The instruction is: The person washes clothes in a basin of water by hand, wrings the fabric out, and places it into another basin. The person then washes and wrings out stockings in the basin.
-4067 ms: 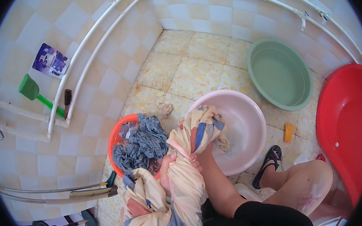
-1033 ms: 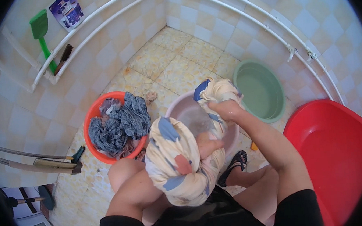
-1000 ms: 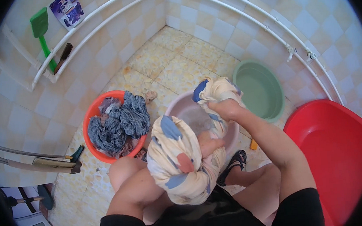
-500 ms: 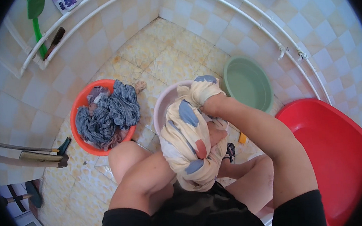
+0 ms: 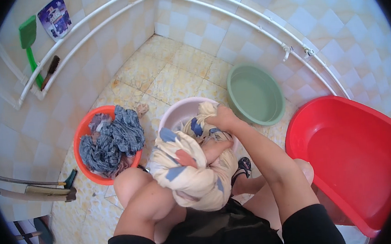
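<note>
A bulky, twisted cream cloth (image 5: 183,169) with blue and reddish patches is looped round my left forearm. Its far end hangs over a pale pink basin (image 5: 172,112) in front of me. My right hand (image 5: 222,118) is closed on the cloth at the basin's right side. Just nearer to me, my left hand (image 5: 217,149) comes through the coil and grips the cloth low over the basin; its fingertips are partly hidden in the folds. The bulk of the coil rests near my lap, between my knees.
An orange basin (image 5: 83,171) heaped with grey-blue clothes (image 5: 129,127) stands at left. A green basin (image 5: 272,81) holds water at the far right, beside a large red tub (image 5: 340,156). White pipes (image 5: 223,14) run along the tiled walls; a green plastic paddle (image 5: 28,36) and a brush (image 5: 52,69) are tucked behind them.
My right hand has come down nearer my left, both over the basin. The coil on my left forearm has shifted left, baring more of the basin. The whole view has tilted slightly.
</note>
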`<state>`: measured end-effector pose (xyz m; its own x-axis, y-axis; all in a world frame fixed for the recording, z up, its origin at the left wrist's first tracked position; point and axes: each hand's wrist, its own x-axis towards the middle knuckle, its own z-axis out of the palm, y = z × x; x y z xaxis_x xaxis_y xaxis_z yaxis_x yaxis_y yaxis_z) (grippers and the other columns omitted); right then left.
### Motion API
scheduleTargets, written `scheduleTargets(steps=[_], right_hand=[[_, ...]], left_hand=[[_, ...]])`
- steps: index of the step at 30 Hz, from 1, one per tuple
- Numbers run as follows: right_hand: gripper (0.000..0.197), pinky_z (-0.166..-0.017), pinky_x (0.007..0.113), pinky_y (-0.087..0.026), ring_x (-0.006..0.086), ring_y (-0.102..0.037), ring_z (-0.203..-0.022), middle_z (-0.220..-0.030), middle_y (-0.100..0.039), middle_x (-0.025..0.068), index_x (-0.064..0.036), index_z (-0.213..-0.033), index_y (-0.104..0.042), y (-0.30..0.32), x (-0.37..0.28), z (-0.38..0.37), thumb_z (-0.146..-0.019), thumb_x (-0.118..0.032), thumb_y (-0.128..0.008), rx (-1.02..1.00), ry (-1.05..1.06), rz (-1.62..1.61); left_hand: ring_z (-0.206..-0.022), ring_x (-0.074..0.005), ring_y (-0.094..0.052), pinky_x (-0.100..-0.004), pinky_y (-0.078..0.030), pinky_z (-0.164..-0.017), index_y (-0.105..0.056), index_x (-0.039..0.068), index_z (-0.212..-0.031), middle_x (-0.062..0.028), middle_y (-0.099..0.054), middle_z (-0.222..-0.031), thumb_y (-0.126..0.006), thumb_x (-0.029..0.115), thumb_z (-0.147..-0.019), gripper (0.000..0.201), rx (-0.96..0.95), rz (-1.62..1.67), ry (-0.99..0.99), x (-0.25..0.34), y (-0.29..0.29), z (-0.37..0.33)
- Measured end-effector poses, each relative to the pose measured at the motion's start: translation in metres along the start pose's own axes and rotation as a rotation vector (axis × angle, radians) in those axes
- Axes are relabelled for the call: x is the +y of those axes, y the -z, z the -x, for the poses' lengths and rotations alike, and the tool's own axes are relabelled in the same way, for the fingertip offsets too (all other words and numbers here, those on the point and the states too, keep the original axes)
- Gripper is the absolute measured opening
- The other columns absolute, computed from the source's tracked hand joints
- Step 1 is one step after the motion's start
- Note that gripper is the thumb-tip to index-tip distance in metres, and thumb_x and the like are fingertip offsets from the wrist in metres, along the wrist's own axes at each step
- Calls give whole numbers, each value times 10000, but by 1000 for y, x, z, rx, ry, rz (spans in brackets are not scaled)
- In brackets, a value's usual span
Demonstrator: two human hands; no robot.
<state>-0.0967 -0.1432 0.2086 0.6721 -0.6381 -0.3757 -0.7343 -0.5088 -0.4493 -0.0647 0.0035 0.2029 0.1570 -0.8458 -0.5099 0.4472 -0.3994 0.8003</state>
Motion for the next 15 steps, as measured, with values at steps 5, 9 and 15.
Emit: scheduleTargets(steps=[5, 9, 15], right_hand=[[723, -903, 365, -401, 349, -522, -1065, -1123, -526, 287, 142, -1108, -466, 13, -5, 25, -681, -412, -649, 13, -47, -100], [727, -945, 371, -363, 359, -477, -1122, -1163, -492, 305, 135, -1134, -451, -7, -5, 39, -715, -435, -619, 156, 86, -244], [686, -902, 373, -392, 356, -513, -1070, -1127, -526, 277, 153, -1131, -451, -21, -17, 55, -776, -425, -557, 31, 196, -657]], left_hand=[[-840, -135, -520, -288, -437, -718, -489, 22, -1126, -56, -546, -955, -598, 415, -811, 515, 133, 116, 81, -3, 9, -19], [-778, -140, -564, -269, -460, -543, -475, 10, -1171, -76, -577, -971, -582, 513, -806, 630, 276, 278, -272, -11, 15, -25], [-824, -163, -589, -283, -491, -667, -470, 33, -1190, -103, -586, -1023, -547, 382, -867, 482, -44, 627, -280, 10, 25, -11]])
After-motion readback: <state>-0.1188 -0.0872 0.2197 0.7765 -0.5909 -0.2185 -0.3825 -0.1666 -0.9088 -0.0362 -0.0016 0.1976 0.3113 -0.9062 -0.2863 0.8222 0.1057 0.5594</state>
